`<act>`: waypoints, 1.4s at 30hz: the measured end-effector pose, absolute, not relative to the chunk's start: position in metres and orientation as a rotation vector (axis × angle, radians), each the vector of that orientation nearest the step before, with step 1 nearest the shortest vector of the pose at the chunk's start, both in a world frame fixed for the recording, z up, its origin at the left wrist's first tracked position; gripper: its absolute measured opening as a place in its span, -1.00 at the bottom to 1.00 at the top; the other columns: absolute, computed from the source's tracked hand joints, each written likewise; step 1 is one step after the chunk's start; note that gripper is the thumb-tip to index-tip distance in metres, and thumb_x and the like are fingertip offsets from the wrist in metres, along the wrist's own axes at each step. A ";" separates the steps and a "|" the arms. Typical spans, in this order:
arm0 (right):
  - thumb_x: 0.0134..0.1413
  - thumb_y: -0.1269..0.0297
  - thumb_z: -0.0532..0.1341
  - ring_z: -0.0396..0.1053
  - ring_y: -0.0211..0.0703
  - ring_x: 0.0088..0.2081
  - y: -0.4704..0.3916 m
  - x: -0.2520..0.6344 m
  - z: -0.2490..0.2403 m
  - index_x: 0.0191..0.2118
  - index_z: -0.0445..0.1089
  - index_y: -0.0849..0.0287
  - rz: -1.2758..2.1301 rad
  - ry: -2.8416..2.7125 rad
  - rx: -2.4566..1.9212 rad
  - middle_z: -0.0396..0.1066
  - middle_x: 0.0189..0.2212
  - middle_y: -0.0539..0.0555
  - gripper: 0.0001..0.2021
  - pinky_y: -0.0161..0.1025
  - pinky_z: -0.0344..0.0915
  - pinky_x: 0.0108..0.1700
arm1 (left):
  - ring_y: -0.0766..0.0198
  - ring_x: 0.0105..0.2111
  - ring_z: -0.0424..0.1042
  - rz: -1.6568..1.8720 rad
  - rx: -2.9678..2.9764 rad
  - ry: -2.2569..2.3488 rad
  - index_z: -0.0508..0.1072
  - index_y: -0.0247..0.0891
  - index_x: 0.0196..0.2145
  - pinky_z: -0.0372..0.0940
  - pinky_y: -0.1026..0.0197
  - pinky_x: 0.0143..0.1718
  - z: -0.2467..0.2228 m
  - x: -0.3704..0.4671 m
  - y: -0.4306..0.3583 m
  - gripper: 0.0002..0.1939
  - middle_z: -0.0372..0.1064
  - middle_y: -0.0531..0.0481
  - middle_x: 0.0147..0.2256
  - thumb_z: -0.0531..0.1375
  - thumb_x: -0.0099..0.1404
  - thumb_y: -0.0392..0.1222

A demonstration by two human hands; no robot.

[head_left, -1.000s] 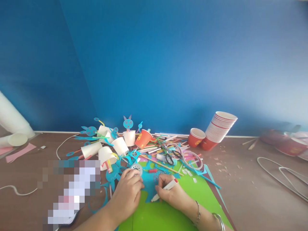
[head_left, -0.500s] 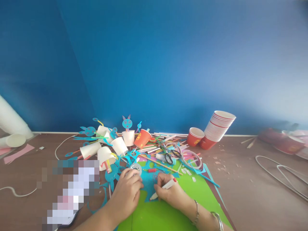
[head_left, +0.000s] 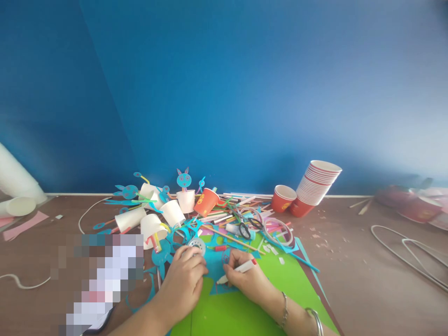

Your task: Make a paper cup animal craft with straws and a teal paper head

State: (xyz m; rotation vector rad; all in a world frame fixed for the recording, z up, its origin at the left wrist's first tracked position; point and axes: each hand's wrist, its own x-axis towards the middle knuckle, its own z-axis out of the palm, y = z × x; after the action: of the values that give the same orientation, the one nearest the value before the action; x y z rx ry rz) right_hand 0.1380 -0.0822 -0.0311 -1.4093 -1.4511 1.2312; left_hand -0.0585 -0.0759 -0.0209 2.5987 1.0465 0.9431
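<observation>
White marker (head_left: 245, 266), slanted, tip lower left

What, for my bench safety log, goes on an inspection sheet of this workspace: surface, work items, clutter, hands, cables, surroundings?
Surface: brown tabletop, partly covered by a green sheet.
Work items: blue paper; white marker, red at one end.
Clutter: scissors, paper scraps, stacked cups.
Hands: left hand lies at the blue paper's edge; right hand grips the marker.
Cables: white cable at left; looped cord at right.
Surroundings: blue wall behind.
</observation>
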 end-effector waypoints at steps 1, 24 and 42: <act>-0.09 0.33 0.17 0.31 -0.24 -0.66 -0.082 0.138 -0.032 -0.61 0.13 0.09 1.231 -1.451 -1.403 0.31 -0.74 -0.09 -0.80 -0.37 0.16 -0.61 | 0.13 -0.15 0.33 0.943 2.596 1.046 0.46 -0.21 -0.39 0.13 -0.02 -0.02 -0.021 -0.058 -0.076 -0.68 0.44 0.02 -0.36 0.02 0.13 -0.56; -0.04 0.22 0.15 0.27 -0.30 -0.68 -0.081 0.137 -0.031 -0.59 0.12 0.09 1.174 -1.421 -1.465 0.23 -0.74 -0.13 -0.78 -0.41 0.13 -0.64 | 0.13 -0.14 0.34 0.979 2.596 1.041 0.45 -0.21 -0.38 0.11 -0.02 -0.01 -0.023 -0.059 -0.076 -0.69 0.45 0.03 -0.35 0.02 0.17 -0.55; -0.09 0.29 0.12 0.14 -0.34 -0.67 -0.081 0.138 -0.028 -0.60 0.08 0.09 1.108 -1.462 -1.467 0.13 -0.73 -0.15 -0.81 -0.40 0.09 -0.62 | 0.15 -0.16 0.34 0.989 2.601 1.042 0.45 -0.21 -0.39 0.12 -0.01 -0.02 -0.021 -0.059 -0.076 -0.68 0.45 0.04 -0.36 0.03 0.10 -0.57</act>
State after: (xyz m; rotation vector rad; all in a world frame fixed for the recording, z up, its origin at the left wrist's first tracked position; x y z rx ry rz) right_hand 0.1379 -0.0811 -0.0281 -1.4667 -1.4615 1.1075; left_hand -0.0589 -0.0761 -0.0211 2.6010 1.0415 0.9889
